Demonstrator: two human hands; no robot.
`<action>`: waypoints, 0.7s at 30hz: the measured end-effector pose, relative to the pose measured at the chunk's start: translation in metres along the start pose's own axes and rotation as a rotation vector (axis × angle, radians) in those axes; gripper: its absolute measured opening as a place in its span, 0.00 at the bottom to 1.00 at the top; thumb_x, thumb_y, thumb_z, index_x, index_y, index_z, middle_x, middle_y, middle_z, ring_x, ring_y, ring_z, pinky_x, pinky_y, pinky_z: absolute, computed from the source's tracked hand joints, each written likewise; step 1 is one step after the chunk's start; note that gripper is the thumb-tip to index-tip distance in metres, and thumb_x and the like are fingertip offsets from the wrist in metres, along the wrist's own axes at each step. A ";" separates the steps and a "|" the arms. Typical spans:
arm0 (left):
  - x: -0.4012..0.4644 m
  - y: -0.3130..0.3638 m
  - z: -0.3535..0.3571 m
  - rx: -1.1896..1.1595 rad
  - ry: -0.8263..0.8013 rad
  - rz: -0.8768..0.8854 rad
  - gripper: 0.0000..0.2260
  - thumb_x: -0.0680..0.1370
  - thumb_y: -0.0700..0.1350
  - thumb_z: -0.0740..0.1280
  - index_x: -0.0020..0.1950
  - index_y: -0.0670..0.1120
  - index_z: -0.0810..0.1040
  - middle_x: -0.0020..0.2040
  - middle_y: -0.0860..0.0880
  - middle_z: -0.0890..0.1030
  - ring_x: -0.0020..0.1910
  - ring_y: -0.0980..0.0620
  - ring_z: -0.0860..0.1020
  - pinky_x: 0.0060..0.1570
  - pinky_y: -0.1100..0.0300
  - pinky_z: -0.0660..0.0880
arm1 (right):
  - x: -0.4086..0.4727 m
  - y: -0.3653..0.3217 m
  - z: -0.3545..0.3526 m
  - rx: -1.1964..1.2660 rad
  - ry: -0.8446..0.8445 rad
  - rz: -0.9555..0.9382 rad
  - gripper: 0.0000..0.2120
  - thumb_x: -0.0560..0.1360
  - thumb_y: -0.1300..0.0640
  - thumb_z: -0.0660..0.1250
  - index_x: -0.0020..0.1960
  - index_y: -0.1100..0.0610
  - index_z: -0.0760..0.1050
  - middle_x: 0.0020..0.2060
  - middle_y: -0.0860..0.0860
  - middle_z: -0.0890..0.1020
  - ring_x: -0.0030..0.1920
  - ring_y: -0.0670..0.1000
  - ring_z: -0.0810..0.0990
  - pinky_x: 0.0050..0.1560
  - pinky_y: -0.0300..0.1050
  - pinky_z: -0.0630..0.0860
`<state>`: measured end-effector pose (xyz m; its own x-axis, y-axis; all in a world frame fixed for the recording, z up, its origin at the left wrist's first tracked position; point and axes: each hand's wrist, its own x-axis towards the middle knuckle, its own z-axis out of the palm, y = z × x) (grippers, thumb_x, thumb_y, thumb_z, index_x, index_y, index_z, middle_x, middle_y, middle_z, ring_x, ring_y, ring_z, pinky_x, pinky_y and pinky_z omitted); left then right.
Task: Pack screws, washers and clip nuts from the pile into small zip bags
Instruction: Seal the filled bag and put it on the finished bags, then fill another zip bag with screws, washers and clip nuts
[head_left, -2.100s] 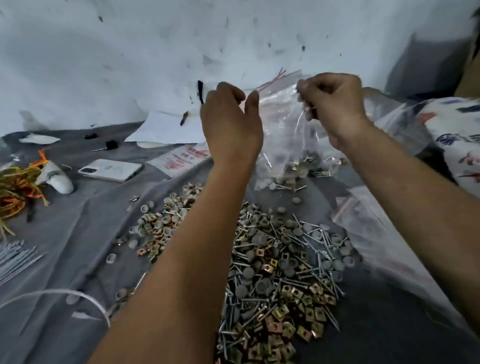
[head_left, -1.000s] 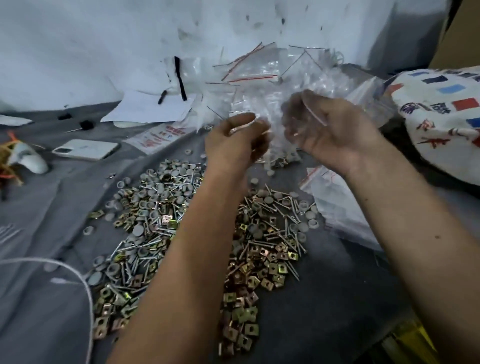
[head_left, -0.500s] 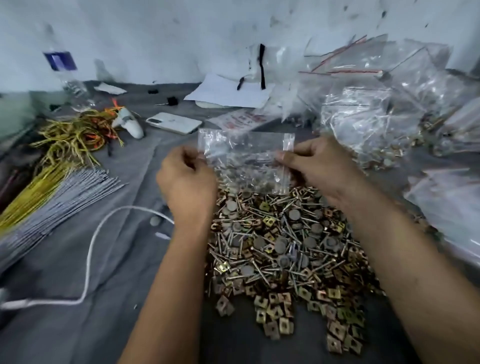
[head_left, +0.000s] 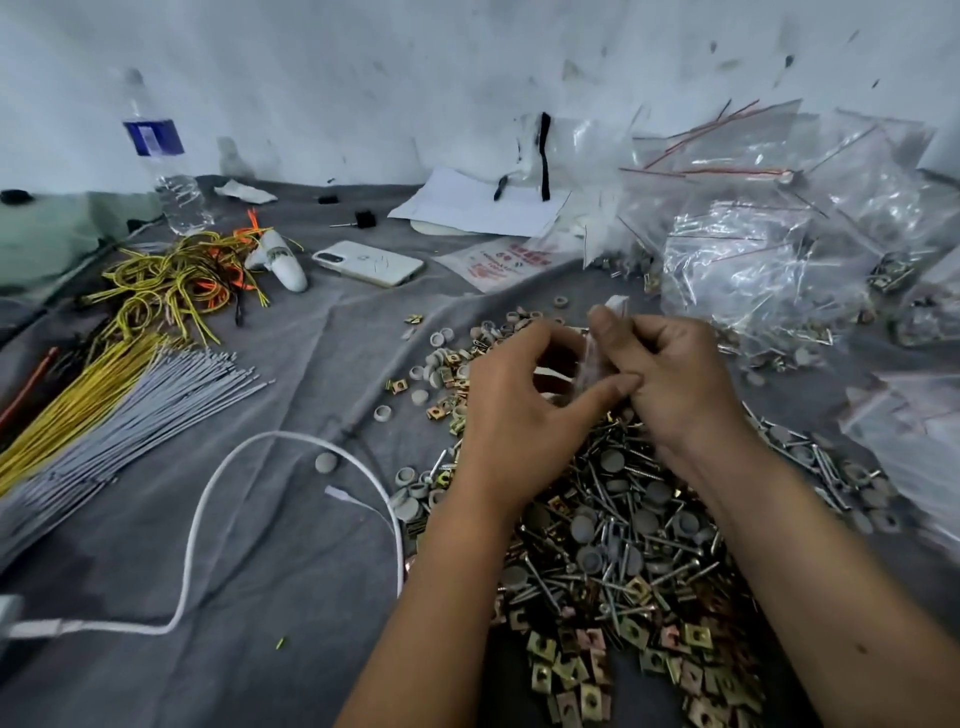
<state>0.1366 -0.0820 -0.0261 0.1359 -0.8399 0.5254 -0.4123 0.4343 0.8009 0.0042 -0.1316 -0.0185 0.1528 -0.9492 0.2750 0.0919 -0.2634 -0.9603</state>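
A pile of screws, grey washers and brass clip nuts (head_left: 618, 551) lies on the grey cloth in front of me. Over its far end both hands meet on a small clear zip bag (head_left: 597, 358), seen edge-on between them. My left hand (head_left: 514, 410) pinches the bag from the left with thumb and fingers. From the right, my right hand (head_left: 670, 374) grips the same bag with curled fingers. Most of the bag is hidden by the fingers, and I cannot tell what is inside it.
A heap of filled zip bags (head_left: 779, 228) lies at the back right. A white phone (head_left: 369, 262), papers (head_left: 478, 205) and a water bottle (head_left: 166, 161) stand at the back. Yellow wires (head_left: 171, 280), grey ties (head_left: 135, 405) and a white cable (head_left: 208, 519) lie left.
The flat empty bag that both hands held spread out by its corners half a second ago is now turned edge-on, and the hands have come close together around it.
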 end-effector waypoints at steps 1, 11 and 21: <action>0.000 0.000 -0.002 0.015 -0.018 -0.009 0.11 0.72 0.47 0.80 0.50 0.46 0.82 0.44 0.55 0.85 0.43 0.57 0.84 0.45 0.55 0.82 | 0.000 -0.001 -0.001 -0.002 -0.014 -0.019 0.23 0.75 0.42 0.72 0.35 0.61 0.79 0.27 0.54 0.81 0.27 0.50 0.77 0.29 0.41 0.75; -0.002 -0.005 -0.005 0.239 0.178 -0.027 0.05 0.79 0.41 0.69 0.45 0.45 0.83 0.39 0.52 0.83 0.37 0.55 0.79 0.39 0.54 0.76 | -0.003 0.000 -0.006 -0.429 -0.109 -0.192 0.03 0.77 0.50 0.71 0.47 0.45 0.84 0.39 0.45 0.86 0.40 0.42 0.83 0.40 0.39 0.80; 0.000 0.001 -0.026 0.397 0.533 0.054 0.03 0.76 0.37 0.70 0.43 0.42 0.81 0.41 0.48 0.81 0.38 0.48 0.78 0.39 0.47 0.76 | 0.002 -0.006 0.004 -0.575 0.002 -0.301 0.06 0.75 0.56 0.75 0.41 0.54 0.79 0.35 0.48 0.82 0.35 0.47 0.81 0.34 0.42 0.79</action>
<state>0.1597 -0.0735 -0.0179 0.4900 -0.5004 0.7138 -0.7180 0.2327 0.6560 0.0079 -0.1312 -0.0118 0.2004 -0.8197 0.5365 -0.4115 -0.5674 -0.7132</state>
